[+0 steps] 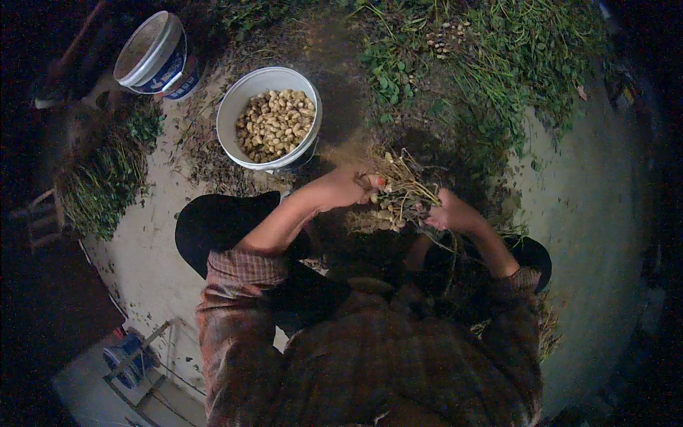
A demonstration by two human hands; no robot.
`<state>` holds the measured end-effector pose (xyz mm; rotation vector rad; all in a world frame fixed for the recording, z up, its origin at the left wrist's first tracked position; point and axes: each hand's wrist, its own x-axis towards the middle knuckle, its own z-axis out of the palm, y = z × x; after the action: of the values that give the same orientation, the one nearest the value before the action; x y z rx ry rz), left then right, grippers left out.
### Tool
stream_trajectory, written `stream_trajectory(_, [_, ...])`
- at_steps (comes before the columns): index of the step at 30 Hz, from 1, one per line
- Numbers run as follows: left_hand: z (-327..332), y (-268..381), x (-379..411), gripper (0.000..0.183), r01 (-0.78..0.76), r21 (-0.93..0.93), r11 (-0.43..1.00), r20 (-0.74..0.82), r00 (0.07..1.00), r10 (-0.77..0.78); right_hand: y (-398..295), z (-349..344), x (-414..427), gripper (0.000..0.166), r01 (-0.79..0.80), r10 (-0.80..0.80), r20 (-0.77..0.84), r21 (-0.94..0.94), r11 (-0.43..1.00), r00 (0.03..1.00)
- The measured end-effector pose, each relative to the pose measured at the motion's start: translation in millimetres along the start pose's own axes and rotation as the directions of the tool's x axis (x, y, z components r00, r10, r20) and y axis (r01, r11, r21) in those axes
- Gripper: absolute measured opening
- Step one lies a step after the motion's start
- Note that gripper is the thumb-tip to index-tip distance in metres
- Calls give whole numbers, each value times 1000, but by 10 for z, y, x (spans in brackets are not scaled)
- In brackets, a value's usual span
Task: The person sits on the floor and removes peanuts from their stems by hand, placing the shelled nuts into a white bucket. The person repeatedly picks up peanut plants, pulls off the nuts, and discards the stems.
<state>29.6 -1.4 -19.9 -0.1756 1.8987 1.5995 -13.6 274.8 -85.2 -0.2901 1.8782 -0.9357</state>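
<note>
My right hand (453, 211) grips a bunch of uprooted peanut plants (411, 184) by their stems. At the root end, my left hand (347, 187) has its fingers curled in among the roots, and whatever lies inside them is hidden. Pale peanut pods (387, 216) hang from the roots between and below the two hands. Beyond my left forearm stands a white plastic bucket (227, 125), partly filled with loose peanuts (277, 125).
A second bucket (160, 69) with a blue label bearing writing stands at the upper left. Leafy peanut plants (512, 69) are heaped at the upper right, and another pile (106, 181) lies left. A metal frame (139, 357) and a blue object (128, 360) are at the lower left.
</note>
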Motion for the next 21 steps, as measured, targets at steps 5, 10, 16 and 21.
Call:
stream_trajectory(5, [-60, -381, 134, 23, -330, 360, 873, -165, 898, 407, -264, 16, -126, 20, -140, 137, 30, 268, 953, 990])
stream_trajectory(10, [-499, -224, 37, 27, -227, 94, 969, -262, 934, 245, 227, -220, -35, 26, 456, -482, -66, -231, 859, 874])
stream_trajectory(16, [-287, -325, 161, 16, -144, -472, 870, 40, 982, 184, -358, -111, -225, 30, -32, 105, -119, 499, 866, 987])
stream_trajectory(21, [-141, -146, 231, 17, -164, -310, 936, 130, 968, 213, -283, -173, -48, 43, 99, -7, -196, 460, 883, 980])
